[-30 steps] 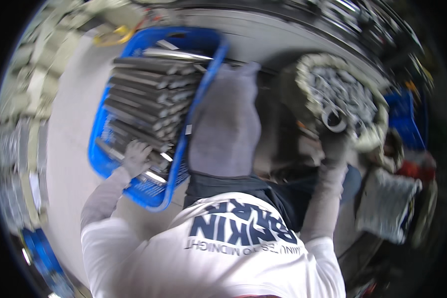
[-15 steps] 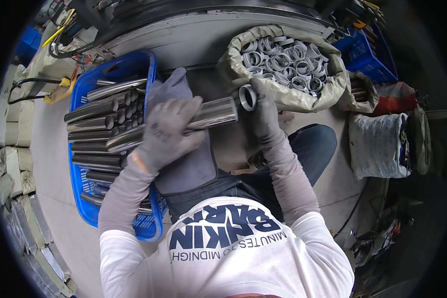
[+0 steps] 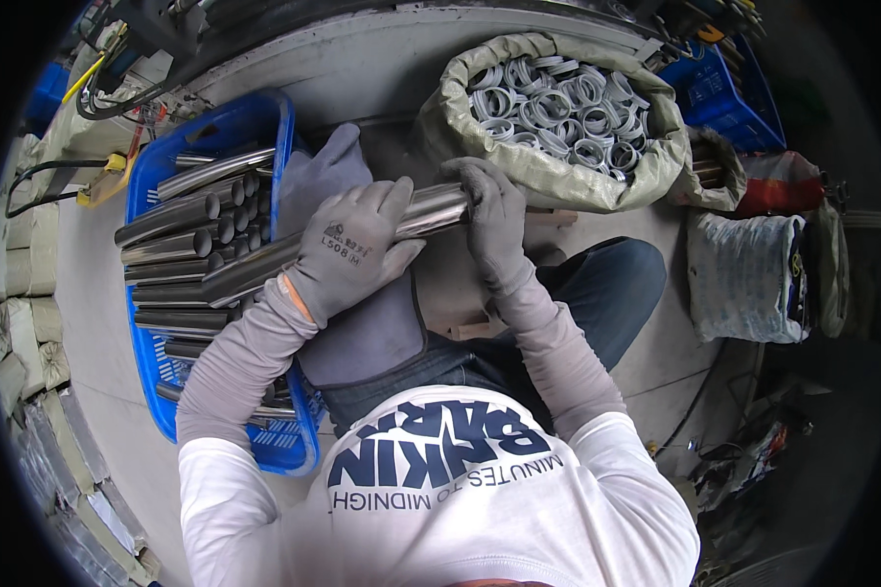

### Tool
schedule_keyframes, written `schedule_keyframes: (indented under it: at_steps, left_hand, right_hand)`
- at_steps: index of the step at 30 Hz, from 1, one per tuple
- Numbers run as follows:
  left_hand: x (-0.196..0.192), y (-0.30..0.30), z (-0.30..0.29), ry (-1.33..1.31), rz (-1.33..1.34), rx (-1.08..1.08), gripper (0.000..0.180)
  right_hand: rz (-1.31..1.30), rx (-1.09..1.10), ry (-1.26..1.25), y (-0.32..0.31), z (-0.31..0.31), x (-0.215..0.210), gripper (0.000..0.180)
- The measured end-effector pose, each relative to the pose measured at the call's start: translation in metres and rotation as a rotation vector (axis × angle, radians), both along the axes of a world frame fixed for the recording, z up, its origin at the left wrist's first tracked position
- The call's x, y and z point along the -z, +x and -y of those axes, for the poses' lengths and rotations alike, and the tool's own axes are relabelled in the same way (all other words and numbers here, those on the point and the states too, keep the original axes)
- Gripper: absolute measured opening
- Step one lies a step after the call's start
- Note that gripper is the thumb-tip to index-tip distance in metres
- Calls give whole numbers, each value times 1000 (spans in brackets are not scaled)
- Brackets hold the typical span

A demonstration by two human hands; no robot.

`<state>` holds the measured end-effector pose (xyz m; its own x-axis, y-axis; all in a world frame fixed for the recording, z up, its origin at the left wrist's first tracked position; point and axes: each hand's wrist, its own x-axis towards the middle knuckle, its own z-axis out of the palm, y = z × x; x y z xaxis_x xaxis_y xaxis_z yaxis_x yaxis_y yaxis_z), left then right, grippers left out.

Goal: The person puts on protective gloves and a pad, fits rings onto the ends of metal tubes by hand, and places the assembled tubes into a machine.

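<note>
Both gloved hands now grip 1 metal pipe (image 3: pixel 362 245) across the lap, approx. right of the blue crate (image 3: pixel 284 147). Left hand (image 3: pixel 352 249) wraps its middle; right hand (image 3: pixel 489 220), 0.5 s ago cupping the open end, now closes over it.

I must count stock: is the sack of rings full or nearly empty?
Full: the open sack holds pale rings piled almost to its rolled rim.

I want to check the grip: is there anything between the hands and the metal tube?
Only the grey gloves. The left hand wraps the metal tube mid-length; the right hand covers its end. Nothing else visible intervenes.
</note>
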<state>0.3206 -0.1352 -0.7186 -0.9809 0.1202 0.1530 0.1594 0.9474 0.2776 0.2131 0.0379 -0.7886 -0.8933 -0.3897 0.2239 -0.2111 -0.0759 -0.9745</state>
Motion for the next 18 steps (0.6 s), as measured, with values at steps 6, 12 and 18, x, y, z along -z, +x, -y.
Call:
schedule_keyframes:
  at_steps: [6, 12, 18]
  left_hand:
    - [-2, -5, -1, -25, 172, -12, 69]
    - [-8, 22, -21, 302, -266, 134, 52]
    - [34, 27, 21, 1893, -190, 101, 52]
  right_hand:
    - [210, 39, 56, 2, 8, 8, 29]
    - [-278, 75, 445, -25, -24, 20, 32]
    - [-71, 151, 170, -46, -46, 5, 30]
